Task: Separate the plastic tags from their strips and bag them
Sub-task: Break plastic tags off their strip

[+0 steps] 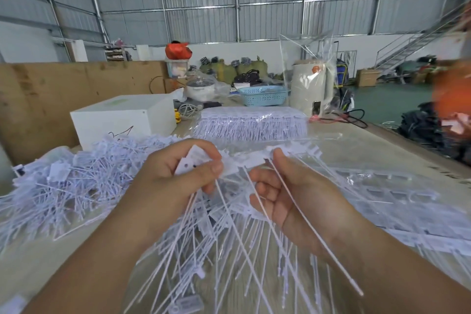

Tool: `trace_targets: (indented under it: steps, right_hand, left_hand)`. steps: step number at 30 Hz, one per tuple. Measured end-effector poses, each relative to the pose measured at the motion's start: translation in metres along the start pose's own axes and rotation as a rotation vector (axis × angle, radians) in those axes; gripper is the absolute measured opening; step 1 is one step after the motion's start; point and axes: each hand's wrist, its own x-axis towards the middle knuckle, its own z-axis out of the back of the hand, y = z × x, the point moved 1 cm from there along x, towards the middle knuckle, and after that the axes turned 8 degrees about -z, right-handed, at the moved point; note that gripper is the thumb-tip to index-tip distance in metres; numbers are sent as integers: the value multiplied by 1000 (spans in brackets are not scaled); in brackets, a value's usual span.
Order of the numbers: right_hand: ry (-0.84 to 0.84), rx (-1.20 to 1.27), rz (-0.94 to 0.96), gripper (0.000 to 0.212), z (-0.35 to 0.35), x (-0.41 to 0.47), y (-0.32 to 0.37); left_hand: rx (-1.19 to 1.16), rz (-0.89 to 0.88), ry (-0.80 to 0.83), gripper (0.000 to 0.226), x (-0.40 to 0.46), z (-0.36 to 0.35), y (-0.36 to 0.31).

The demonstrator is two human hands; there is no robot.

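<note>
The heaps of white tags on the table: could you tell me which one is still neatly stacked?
The far stack of tag strips, beyond both hands.

head cam | faces forward-down | close over table [382, 150]

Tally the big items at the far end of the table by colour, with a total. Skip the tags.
White: 3, box, cooker pot, kettle
Blue: 1, basket
Clear: 1, plastic bag
Total: 5
</note>
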Motion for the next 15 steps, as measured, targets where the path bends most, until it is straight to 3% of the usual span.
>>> trace_targets:
  steps: [3,6,8,10,12,15]
  right_hand:
    - [39,-131,-125,50,2,-4,7]
    - [28,-291,-176,51,1,-11,17]
    - [-63,-503,-78,31,1,-18,24]
    - [-210,-807,173,22,5,-24,32]
    - [-261,-880,404,12,6,-28,40]
    - [-158,-877,353,22,6,-30,44]
  left_hand:
    - [-34,-4,-122,4,1,5,1]
    - [4,-34,-213,7,1,9,-1]
    - [117,-94,-184,5,0,10,-5]
    - [227,-163,-137,13,-2,8,-10]
    - [286,-194,-110,14,-6,6,-13]
    - [382,-205,-100,10,-10,3,-12]
